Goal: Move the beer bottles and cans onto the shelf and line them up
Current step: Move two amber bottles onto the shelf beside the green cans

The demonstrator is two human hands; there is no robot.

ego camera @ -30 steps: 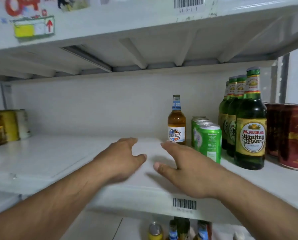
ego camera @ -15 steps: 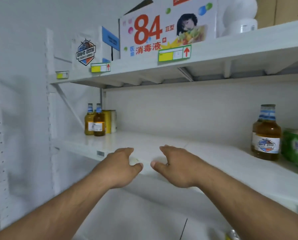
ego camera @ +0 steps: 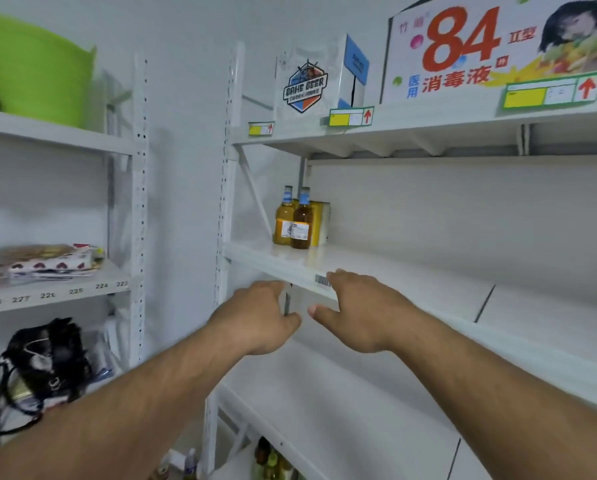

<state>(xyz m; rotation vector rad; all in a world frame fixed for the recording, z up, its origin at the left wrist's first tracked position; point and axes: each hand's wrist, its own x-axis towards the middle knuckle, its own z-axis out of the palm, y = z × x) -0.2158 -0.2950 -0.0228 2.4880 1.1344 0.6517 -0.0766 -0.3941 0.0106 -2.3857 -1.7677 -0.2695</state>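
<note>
Beer bottles [ego camera: 295,220] stand beside yellow cans [ego camera: 321,220]; left hand [ego camera: 255,317], right hand [ego camera: 359,306] empty, relaxed.

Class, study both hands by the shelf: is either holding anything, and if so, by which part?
Nothing is held. The left hand and right hand hover empty with loosely bent fingers at the shelf edge; neither has a grip on the amber bottles.

On the top shelf, a white carton [ego camera: 311,81] reads "BAHE BEER"; right of it, a bigger carton [ego camera: 480,50] shows "84" and "消毒液". The left rack's shelf edge [ego camera: 58,294] carries 223–228.
</note>
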